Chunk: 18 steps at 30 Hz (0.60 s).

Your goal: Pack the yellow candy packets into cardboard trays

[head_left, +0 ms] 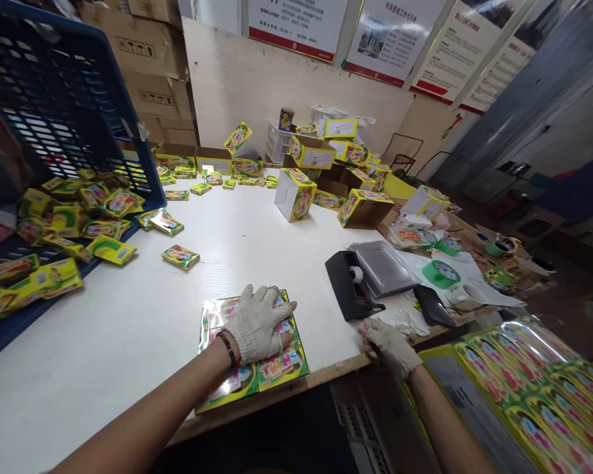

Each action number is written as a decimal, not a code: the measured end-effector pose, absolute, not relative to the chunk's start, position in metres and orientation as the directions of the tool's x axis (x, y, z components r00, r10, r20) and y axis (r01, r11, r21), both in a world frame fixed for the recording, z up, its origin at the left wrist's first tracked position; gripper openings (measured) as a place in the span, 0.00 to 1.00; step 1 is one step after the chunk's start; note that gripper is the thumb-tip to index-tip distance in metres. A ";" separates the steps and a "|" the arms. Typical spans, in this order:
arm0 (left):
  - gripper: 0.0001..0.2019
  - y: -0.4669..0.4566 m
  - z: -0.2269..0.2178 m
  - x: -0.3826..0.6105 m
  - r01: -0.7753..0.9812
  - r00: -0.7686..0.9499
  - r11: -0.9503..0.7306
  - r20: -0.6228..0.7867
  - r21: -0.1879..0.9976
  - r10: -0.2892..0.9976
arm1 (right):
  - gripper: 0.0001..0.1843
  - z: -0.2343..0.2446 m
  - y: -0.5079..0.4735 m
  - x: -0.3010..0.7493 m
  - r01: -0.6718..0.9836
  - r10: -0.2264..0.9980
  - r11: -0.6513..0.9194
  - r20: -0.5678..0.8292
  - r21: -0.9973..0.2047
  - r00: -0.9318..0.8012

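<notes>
My left hand, in a knitted glove with bare fingertips, lies spread flat on a shiny, wrapped pack of yellow-green printed boxes at the table's front edge. My right hand, gloved the same way, is at the table edge just in front of the black tape dispenser. Its fingers are pinched together; whatever they hold is too small to make out. Beside the dispenser lies a stack of clear plastic trays.
A blue crate of small yellow boxes lies tipped at left. One loose small box is on the white table. Open display cartons stand at the back. Green tape rolls lie at right, above wrapped packs.
</notes>
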<state>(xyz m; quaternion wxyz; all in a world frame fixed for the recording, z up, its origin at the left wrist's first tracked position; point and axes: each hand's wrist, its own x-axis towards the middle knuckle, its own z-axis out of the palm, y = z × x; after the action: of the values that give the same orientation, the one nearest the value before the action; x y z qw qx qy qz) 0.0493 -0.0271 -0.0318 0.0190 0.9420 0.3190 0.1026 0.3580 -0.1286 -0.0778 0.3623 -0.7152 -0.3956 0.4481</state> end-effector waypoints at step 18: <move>0.26 -0.022 -0.036 0.052 0.619 0.751 -0.771 0.177 0.148 0.636 | 0.30 -0.086 -0.056 0.263 0.324 0.765 -0.417 -0.520 -0.849 -0.379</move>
<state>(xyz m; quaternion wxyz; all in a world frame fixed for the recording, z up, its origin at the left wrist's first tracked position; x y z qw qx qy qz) 0.0520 -0.0224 -0.0365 0.0401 0.9348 0.3357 0.1091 0.2635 -0.0559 -0.0859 0.1689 -0.5309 -0.5128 0.6532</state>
